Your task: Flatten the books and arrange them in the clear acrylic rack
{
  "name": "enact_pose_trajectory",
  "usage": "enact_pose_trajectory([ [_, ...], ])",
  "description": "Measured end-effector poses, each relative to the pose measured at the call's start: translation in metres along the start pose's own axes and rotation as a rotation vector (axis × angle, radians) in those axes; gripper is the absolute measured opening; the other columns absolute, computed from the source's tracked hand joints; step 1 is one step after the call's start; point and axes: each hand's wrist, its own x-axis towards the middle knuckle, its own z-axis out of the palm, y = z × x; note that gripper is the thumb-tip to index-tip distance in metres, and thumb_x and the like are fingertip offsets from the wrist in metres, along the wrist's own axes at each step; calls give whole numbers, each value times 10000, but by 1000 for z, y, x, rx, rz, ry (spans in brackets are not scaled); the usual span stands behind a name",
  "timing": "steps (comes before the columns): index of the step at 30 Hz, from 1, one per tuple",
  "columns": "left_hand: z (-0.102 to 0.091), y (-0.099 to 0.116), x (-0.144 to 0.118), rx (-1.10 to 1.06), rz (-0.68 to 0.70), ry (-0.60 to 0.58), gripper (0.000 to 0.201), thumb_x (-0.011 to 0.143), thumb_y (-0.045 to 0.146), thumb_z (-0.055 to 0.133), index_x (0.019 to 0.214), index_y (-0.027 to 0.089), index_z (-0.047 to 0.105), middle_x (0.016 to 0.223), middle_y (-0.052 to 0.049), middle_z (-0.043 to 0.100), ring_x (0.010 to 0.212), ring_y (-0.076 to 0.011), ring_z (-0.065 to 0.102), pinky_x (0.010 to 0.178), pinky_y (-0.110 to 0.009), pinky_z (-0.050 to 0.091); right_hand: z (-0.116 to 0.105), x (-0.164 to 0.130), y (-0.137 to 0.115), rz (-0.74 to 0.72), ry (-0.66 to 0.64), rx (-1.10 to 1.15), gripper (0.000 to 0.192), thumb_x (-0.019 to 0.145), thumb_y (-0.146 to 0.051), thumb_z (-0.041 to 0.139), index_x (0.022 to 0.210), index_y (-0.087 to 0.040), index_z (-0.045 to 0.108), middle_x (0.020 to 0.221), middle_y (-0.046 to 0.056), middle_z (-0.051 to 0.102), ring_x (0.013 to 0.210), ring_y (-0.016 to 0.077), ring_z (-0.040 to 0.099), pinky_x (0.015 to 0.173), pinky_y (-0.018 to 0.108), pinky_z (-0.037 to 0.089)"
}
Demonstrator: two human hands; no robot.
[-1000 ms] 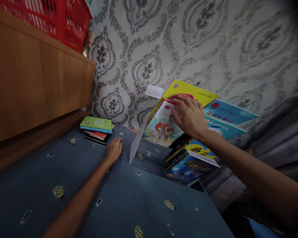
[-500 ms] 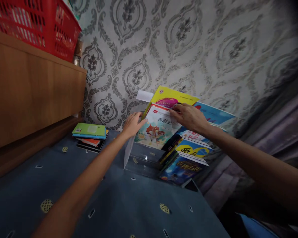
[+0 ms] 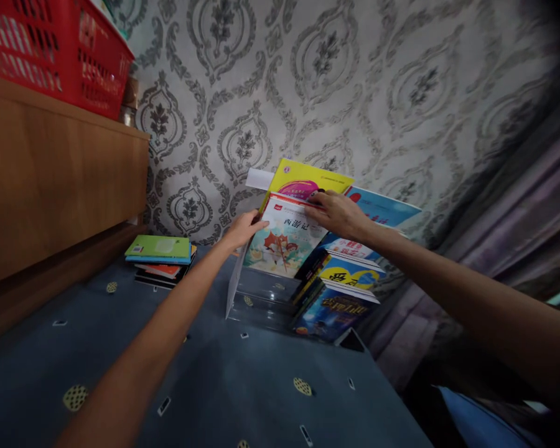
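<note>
A storybook with a pale illustrated cover (image 3: 280, 239) leans in a clear tiered book rack (image 3: 261, 305). My right hand (image 3: 338, 214) is closed over this storybook's upper right edge, fingers bent at the top. At its left edge is my left hand (image 3: 242, 230), thumb over the cover's side and the other fingers mostly hidden behind. Directly behind stands a yellow book (image 3: 317, 177), taller than the storybook. To the right, a light blue book (image 3: 387, 208) rises at the back. Lower tiers hold a yellow-and-blue book (image 3: 350, 272) and a dark blue book (image 3: 333, 311).
A small stack of books (image 3: 161, 249) lies left of the rack on the dark blue patterned cloth (image 3: 205, 386). Further left is a wooden cabinet (image 3: 60, 180) with a red plastic basket (image 3: 65, 56) on top. Patterned wallpaper is behind; a curtain (image 3: 485, 261) hangs at right.
The view has shifted slightly, so the rack and hands appear a little further left. Both hands stay at the same storybook, which keeps its place in the rack.
</note>
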Motion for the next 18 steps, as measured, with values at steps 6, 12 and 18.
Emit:
enact_pose_trajectory([
  [6, 2, -6, 1, -19, 10, 25, 174, 875, 356, 597, 894, 184, 620, 911, -47, 724, 856, -226, 654, 799, -326, 504, 2, -4, 0, -28, 22, -5, 300, 970, -323, 468, 1118, -148, 661, 1062, 161, 697, 964, 290, 658, 815, 352, 486],
  [12, 4, -6, 1, -44, 20, 9, 174, 890, 335, 582, 893, 166, 619, 911, -47, 726, 833, -208, 654, 766, -309, 507, 3, -10, -4, -12, 46, 27, 329, 950, -316, 491, 1162, -108, 634, 1088, 184, 683, 1008, 320, 638, 869, 393, 480],
  [18, -8, -18, -16, 85, 27, 76, 258, 924, 343, 542, 1073, 158, 643, 1026, -65, 731, 952, -209, 665, 845, -306, 514, 1, -37, -13, 7, 180, 148, 407, 930, -281, 486, 1282, -96, 571, 1174, 211, 652, 1105, 357, 603, 939, 469, 481],
])
